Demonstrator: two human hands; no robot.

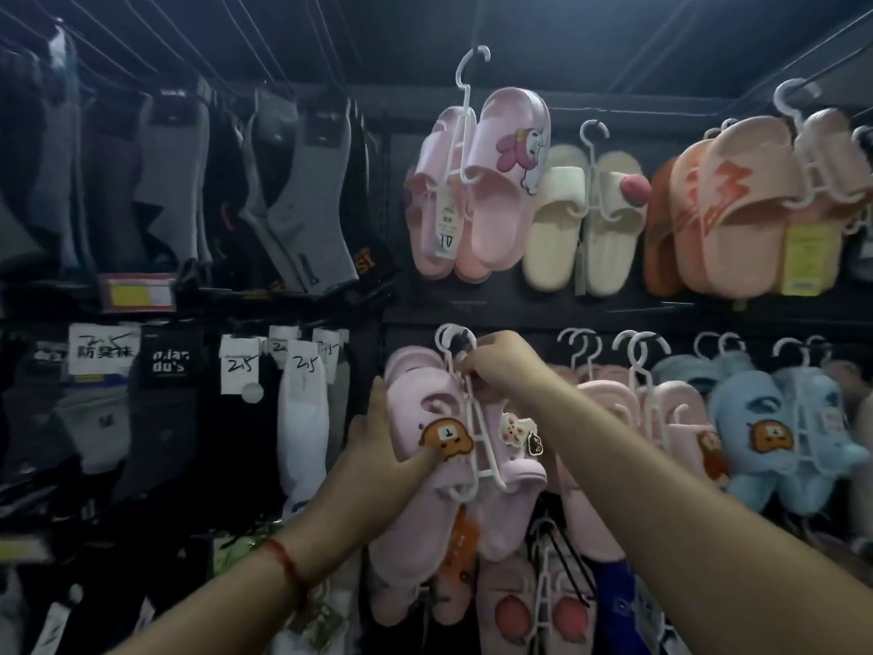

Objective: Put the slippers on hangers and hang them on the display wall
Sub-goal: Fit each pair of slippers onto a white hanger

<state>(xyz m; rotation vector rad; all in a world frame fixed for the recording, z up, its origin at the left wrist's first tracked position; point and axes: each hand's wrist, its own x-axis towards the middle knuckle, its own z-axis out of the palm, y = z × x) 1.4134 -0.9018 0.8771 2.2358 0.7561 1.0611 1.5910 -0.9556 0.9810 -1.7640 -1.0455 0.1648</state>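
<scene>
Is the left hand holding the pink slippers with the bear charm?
Yes, the left hand grips the pink slippers beside the bear charm.

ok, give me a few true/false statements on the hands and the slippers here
1. The right hand pinches the hanger near its hook. True.
2. The left hand hangs free. False: it holds the pink slippers from the left.
3. The held slippers are blue. False: pink; the blue pair hangs to the right.
4. Socks hang left of the slippers. True.
</scene>
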